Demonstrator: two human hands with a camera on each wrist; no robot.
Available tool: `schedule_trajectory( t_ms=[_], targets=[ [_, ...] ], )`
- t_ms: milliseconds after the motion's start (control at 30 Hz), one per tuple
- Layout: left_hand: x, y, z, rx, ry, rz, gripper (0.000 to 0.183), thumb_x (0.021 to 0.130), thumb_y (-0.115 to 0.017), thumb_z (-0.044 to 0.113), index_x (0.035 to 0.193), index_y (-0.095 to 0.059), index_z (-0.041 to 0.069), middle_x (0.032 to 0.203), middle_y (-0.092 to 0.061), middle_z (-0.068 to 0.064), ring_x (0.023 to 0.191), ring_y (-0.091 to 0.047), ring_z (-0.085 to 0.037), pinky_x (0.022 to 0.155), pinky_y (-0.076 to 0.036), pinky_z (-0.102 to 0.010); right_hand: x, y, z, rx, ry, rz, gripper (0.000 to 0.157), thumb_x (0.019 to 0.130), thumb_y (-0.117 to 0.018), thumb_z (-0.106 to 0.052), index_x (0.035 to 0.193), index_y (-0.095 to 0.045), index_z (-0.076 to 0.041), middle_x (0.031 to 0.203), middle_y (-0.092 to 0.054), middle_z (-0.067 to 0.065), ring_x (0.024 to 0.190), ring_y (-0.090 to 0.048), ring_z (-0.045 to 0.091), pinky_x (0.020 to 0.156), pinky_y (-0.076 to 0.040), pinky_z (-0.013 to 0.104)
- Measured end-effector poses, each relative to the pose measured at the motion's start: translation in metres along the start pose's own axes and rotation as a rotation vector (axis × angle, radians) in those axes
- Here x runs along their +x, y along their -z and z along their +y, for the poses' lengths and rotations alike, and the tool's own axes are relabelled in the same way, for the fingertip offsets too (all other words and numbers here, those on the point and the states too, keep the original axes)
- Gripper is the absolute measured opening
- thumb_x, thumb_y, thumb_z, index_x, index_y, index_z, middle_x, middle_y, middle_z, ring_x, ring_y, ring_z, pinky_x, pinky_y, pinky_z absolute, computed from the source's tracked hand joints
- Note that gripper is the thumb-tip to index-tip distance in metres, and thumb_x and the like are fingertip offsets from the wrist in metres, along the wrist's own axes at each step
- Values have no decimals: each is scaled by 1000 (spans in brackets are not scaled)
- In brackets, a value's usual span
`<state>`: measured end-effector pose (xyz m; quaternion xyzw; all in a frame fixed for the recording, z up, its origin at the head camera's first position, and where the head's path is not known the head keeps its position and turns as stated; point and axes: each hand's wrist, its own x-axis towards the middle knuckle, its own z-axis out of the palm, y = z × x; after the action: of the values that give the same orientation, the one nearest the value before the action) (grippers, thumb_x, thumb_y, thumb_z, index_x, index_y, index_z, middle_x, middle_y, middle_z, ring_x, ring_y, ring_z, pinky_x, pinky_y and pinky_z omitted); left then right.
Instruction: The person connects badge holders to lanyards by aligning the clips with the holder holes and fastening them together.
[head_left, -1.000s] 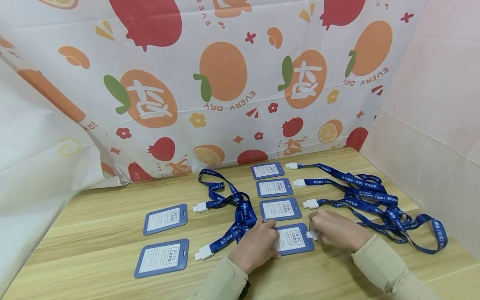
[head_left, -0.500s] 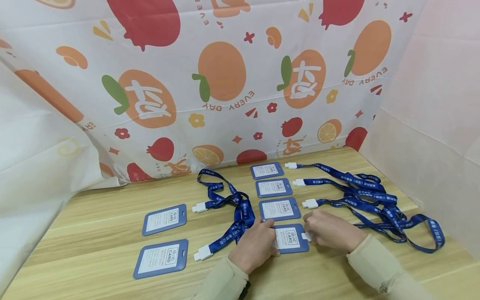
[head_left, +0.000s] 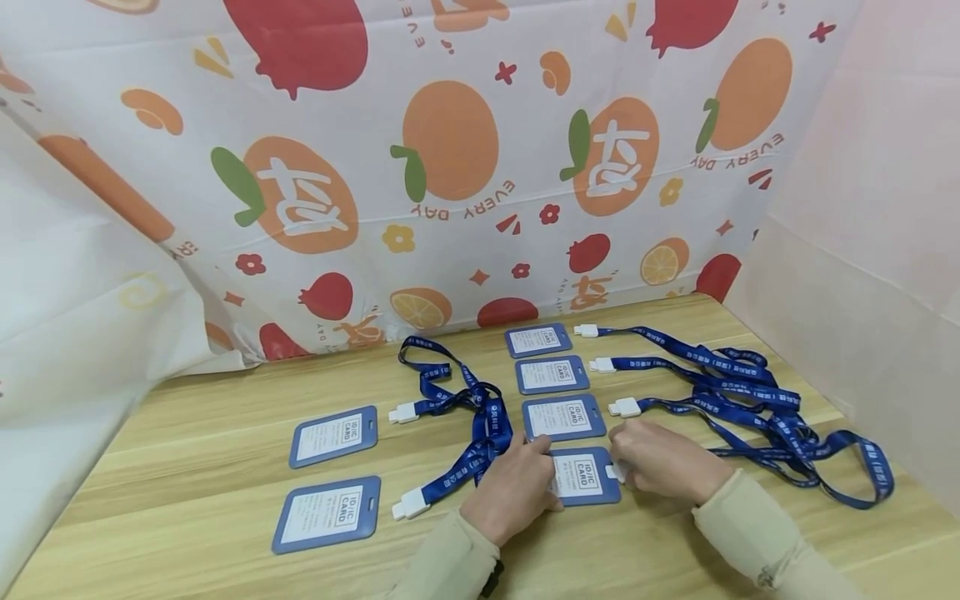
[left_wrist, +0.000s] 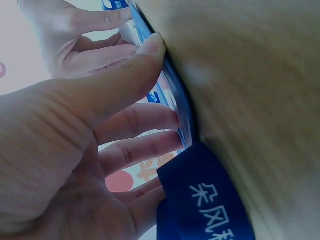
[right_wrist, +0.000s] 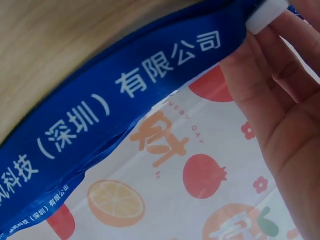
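In the head view my left hand (head_left: 516, 487) grips the left part of a blue ID card holder (head_left: 583, 477) lying near the front of the table. Its thumb is on the near edge and the fingers are on the far edge, as the left wrist view also shows. My right hand (head_left: 663, 461) pinches a white plastic clip (head_left: 615, 472) at the slotted right end of that holder. From this clip a blue printed lanyard (right_wrist: 165, 65) runs off in the right wrist view. The clip's join with the slot is partly hidden by the fingers.
Behind the held one lie several ID card holders (head_left: 564, 417) in a column, with white-clipped lanyards (head_left: 731, 379) tangled to their right. Two more card holders (head_left: 327, 512) lie at left, beside bunched lanyards (head_left: 491, 417). A fruit-print cloth (head_left: 450, 267) hangs behind the table.
The held card holder has shifted slightly left, and my right hand has moved left with the clip. My left hand keeps its grip; the other holders and lanyards lie as before.
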<state>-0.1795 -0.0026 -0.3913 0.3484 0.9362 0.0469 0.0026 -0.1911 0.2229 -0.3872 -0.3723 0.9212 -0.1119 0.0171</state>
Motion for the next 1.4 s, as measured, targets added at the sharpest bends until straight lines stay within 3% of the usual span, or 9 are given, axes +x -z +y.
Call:
schedule_trajectory(
  t_ms=[900, 1400],
  targets=[
    [1, 0, -1, 2, -1, -5, 35, 76, -89, 37, 96, -81, 9, 101, -66, -2, 87, -50, -17, 80, -51, -25, 1, -3, -7, -57, -34, 27, 17, 72, -76, 13, 81, -76, -1, 73, -65, 4, 59, -53, 4, 54, -48, 16],
    [-2, 1, -7, -2, -57, 4, 33, 78, -88, 37, 93, -80, 9, 102, -64, -1, 88, -50, -17, 80, -48, -25, -5, -2, -2, -19, -103, -2, 21, 69, -86, 2, 87, -79, -6, 81, -66, -2, 71, -59, 9, 66, -55, 24]
  ],
)
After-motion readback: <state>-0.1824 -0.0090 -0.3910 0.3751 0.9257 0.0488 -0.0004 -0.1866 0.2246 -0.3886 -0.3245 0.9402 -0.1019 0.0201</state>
